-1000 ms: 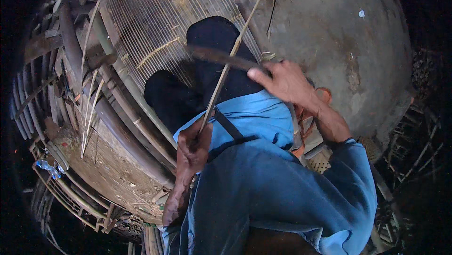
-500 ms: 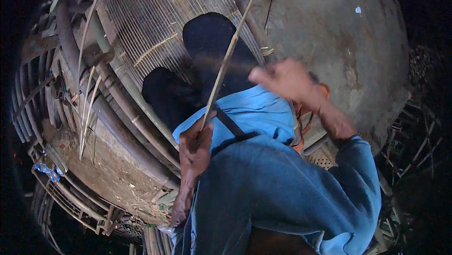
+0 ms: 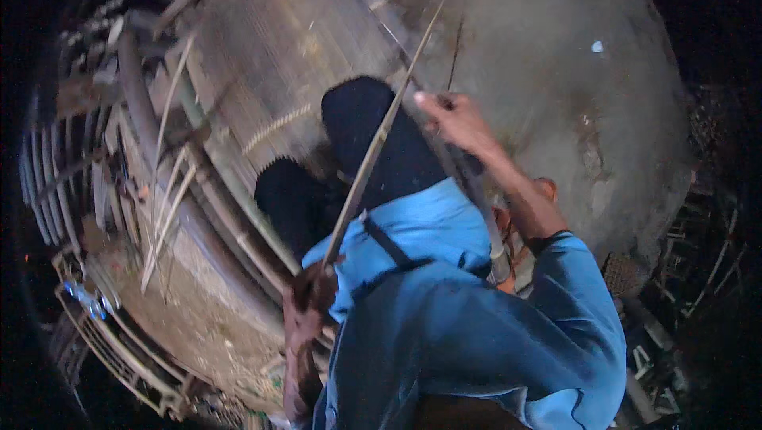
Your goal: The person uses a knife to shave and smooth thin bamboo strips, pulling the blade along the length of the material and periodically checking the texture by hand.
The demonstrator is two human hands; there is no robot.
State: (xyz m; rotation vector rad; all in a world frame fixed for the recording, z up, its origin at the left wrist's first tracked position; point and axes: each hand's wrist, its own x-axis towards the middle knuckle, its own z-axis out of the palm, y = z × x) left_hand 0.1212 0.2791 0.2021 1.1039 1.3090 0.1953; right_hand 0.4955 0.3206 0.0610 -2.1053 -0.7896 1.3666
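Note:
My left hand (image 3: 308,299), low and left of centre, is closed round the lower end of a long, thin bamboo strip (image 3: 371,152). The strip slants up and away to the right, across my dark-covered knees (image 3: 361,117) and a light blue cloth (image 3: 432,220) on my lap. My right hand (image 3: 464,124) is raised to the right of the strip, slightly apart from it. Its fingers are bent, with thumb and forefinger close together. Whether something small sits between them is too blurred to tell.
A slatted bamboo platform (image 3: 262,41) lies ahead, bordered by thick poles (image 3: 139,81). Loose pale strips (image 3: 171,216) lean at the left, near a plastic bottle (image 3: 86,300). Bare grey ground (image 3: 540,57) spreads to the right, with a small white scrap (image 3: 597,47) on it.
My right hand has moved left and slightly up, closer to the strip. My left hand, still gripping the strip, sits lower. The whole view has shifted, with the platform lower and blurred.

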